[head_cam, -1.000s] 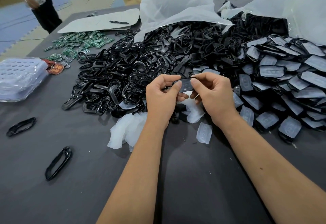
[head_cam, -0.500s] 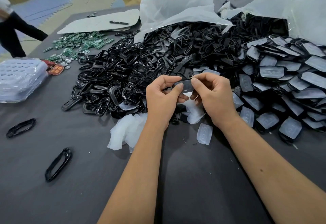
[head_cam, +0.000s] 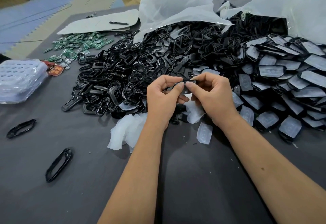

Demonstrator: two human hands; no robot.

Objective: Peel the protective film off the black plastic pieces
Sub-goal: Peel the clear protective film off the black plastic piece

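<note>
Pinching one small black plastic piece [head_cam: 189,83] between them, the left hand [head_cam: 163,98] and right hand [head_cam: 214,96] meet just before the big heap of black plastic frames [head_cam: 123,75]. Crumpled clear peeled films [head_cam: 127,132] lie beside that heap, yet many film-covered black pieces [head_cam: 282,86] remain right of it, so most work looks undone.

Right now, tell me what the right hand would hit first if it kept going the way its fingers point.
The right hand points leftward; past the black plastic piece it pinches, it would probably meet the left hand first, thumbs nearly touching, though depth is unclear.
</note>
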